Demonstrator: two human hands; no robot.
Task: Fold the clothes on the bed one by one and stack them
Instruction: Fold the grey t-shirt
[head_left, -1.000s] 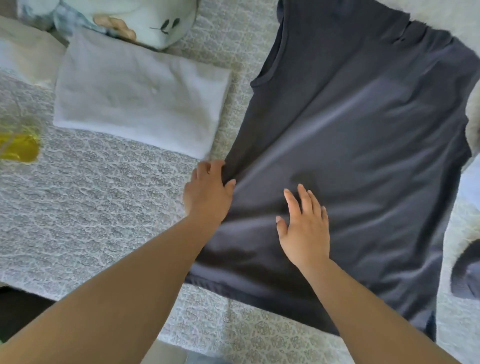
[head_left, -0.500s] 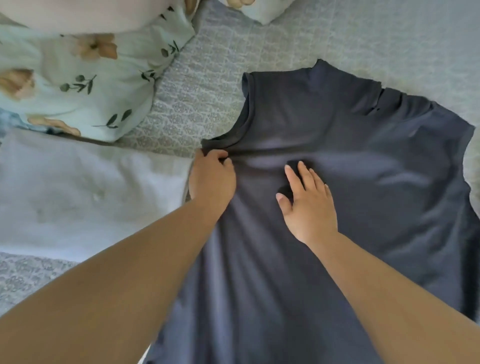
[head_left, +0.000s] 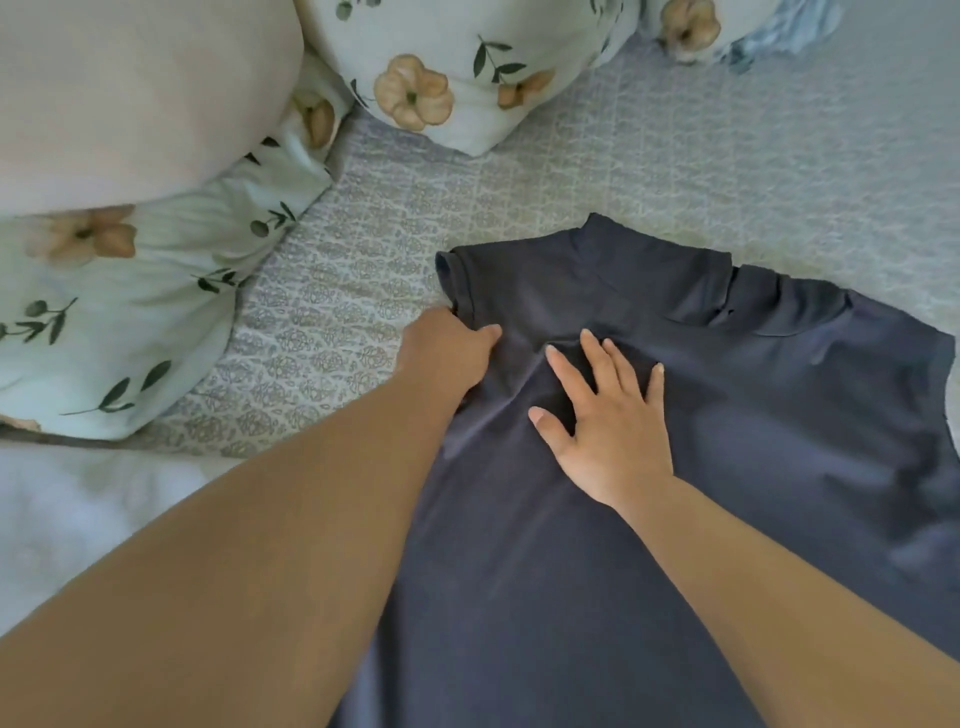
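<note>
arms: both bare up to frame edge, no sleeves showing
left hand: no rings
right hand: no rings, short plain nails

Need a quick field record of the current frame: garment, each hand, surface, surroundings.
garment: dark grey shirt, spread flat on the bed, not yet folded
left hand: left hand grips the shirt's edge by the sleeve, fingers curled
right hand: right hand lies flat on the shirt, fingers spread
surface: patterned grey bedspread
surroundings: floral pillows above and to the left; white fabric at lower left, blurred
</note>
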